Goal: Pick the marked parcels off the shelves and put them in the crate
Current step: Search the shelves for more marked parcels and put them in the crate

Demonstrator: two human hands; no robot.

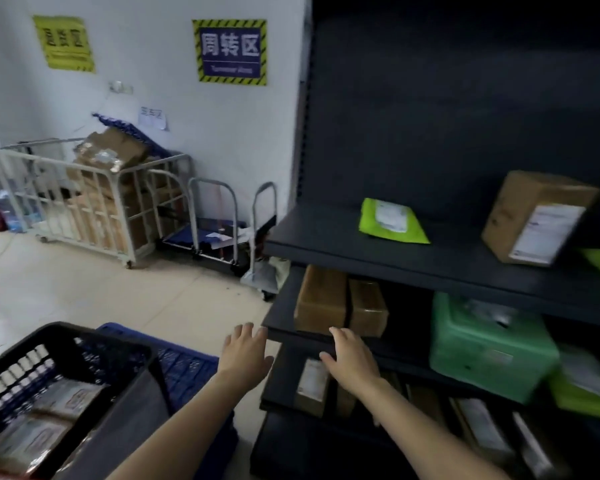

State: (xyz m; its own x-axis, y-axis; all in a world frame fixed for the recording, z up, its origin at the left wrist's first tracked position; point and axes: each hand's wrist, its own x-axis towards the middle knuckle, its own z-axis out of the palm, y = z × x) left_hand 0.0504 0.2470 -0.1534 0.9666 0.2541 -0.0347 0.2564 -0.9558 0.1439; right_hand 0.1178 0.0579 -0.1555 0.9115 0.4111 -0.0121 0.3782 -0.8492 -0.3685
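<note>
2 empty, spread hands, left hand [245,353] and right hand [352,362], are held before 2 brown parcels [340,301] on the dark shelf [284,317]; black crate [63,344] is seen lower left.

light: dim shelves [430,258], brighter wall [187,133]; blur: soft throughout, smeared at right edge; distortion: wide-angle bowing

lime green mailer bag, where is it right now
In the head view the lime green mailer bag lies flat on the upper dark shelf, left of the cardboard box.
</note>
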